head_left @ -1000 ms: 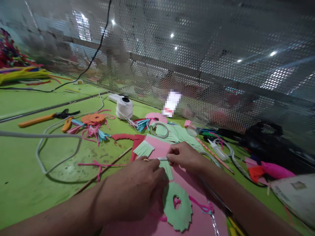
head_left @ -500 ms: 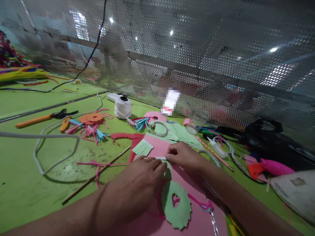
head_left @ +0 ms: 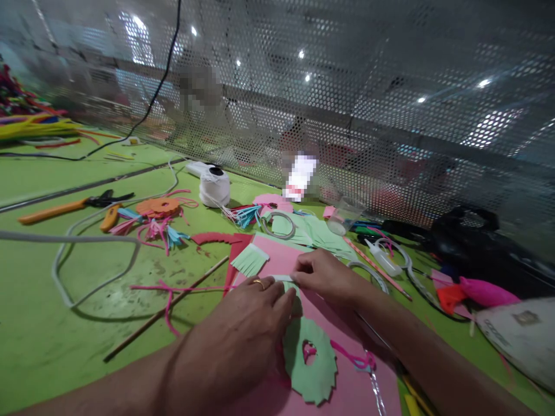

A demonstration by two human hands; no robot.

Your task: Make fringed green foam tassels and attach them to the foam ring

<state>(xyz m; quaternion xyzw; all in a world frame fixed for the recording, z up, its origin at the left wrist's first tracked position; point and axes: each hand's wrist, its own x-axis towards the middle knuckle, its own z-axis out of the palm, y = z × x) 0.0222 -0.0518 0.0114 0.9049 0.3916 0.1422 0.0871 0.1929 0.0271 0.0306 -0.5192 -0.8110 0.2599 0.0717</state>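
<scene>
Head cam, only view: right hand [head_left: 323,277] has thumb and fingertips pinched together on the white-edged green strip [head_left: 285,278], at the right end of its white edge. Left hand [head_left: 247,323] is palm-down over the left part of the same strip, gold ring [head_left: 259,283] on one finger; its fingertips are partly hidden, so can't tell if it's pinching or just pressing. Strip sits between the two hands, above the pink sheet [head_left: 351,393]; most of it is covered. Green scalloped disc [head_left: 318,378] with a center hole lies on that sheet, just beside the left hand, nearer the wearer. Pink cord [head_left: 353,356] runs off to its right. Green fringed piece [head_left: 250,261] is beyond the left hand, on the sheet's far left part, next to red paper [head_left: 238,248]. Past the sheet: stack of green cut paper [head_left: 332,237], with a gray ring [head_left: 293,231] resting at its left end. To the left on the green table [head_left: 34,294]: thin stick [head_left: 151,325] crossed by pink cord, orange-handled cutters [head_left: 56,212], orange scalloped piece [head_left: 151,207], white string ball [head_left: 214,188]. Right side: small white bottle [head_left: 385,261], black bag [head_left: 481,245]. Perforated screen [head_left: 368,115] stands behind everything.
</scene>
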